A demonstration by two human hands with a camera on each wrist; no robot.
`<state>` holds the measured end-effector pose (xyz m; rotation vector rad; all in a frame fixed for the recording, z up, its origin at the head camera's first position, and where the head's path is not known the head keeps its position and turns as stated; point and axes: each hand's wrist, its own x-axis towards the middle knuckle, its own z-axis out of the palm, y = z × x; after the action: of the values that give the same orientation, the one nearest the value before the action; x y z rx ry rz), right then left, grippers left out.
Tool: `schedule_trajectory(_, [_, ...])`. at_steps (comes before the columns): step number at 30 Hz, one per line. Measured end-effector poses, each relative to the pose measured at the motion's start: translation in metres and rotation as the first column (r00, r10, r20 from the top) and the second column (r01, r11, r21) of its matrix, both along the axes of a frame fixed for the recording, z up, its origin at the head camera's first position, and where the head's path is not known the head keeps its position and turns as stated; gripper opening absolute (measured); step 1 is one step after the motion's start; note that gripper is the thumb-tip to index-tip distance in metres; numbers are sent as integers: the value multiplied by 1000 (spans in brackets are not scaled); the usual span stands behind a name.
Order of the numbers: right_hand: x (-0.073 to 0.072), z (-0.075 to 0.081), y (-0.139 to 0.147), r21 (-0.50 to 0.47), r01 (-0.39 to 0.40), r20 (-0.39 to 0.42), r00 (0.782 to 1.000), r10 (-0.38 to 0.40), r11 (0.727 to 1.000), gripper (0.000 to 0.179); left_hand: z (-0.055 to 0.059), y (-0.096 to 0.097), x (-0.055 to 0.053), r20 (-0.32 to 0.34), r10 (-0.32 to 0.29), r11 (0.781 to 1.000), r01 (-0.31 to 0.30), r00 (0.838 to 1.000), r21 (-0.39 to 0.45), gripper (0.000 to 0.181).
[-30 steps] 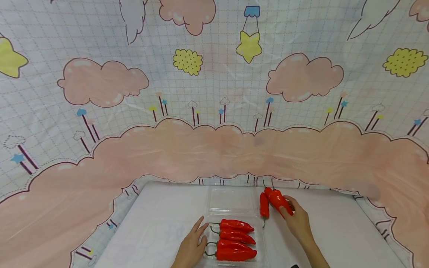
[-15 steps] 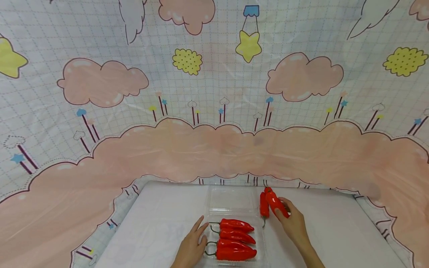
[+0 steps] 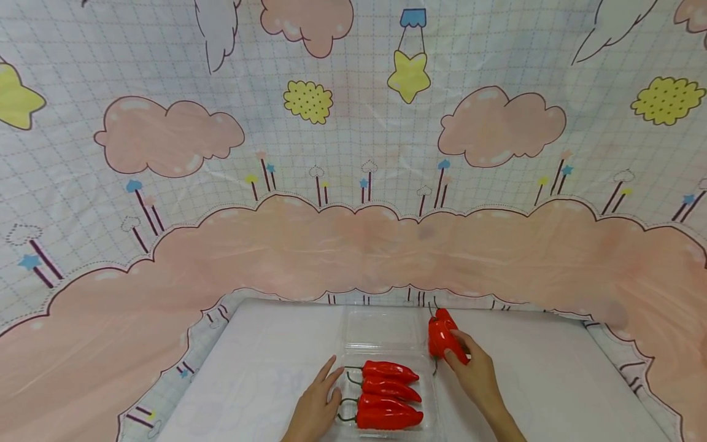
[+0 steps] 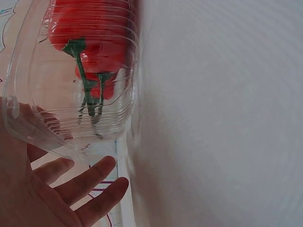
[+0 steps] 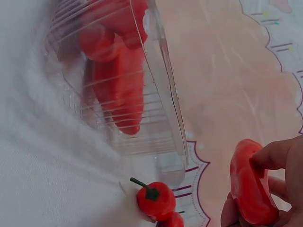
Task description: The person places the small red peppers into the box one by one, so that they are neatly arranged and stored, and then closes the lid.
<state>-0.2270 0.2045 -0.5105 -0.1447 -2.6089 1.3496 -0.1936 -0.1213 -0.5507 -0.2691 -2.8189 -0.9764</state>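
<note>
My right hand pinches a glossy red pepper by its lower end, between thumb and fingers; in the right wrist view the same pepper shows clear of the table. Behind it in the head view are two loose red peppers, largely covered; one loose pepper shows its green stem in the right wrist view. My left hand lies along the left side of a clear plastic box, fingers spread and fairly straight. Several red peppers lie side by side in the box, stems toward the left hand.
The box's clear lid is folded back flat on the white table, behind the box. A printed cloth with pink clouds and stars hangs beyond the table's back edge and runs along its sides.
My right hand has moved left and slightly toward me, carrying the pepper in front of the loose ones and toward the box. The left hand and the boxed peppers have stayed put.
</note>
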Motion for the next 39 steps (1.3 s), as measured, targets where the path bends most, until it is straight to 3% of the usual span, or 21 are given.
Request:
schedule_trajectory(22, [12, 5, -19, -37, -74, -96, 993, 70, 997, 45, -2, -1, 0, -26, -7, 1000, 7, 1000, -1, 39])
schedule_trajectory(39, [19, 3, -33, -71, -125, -100, 988, 118, 990, 45, -2, 0, 0, -8, -7, 1000, 7, 1000, -1, 40])
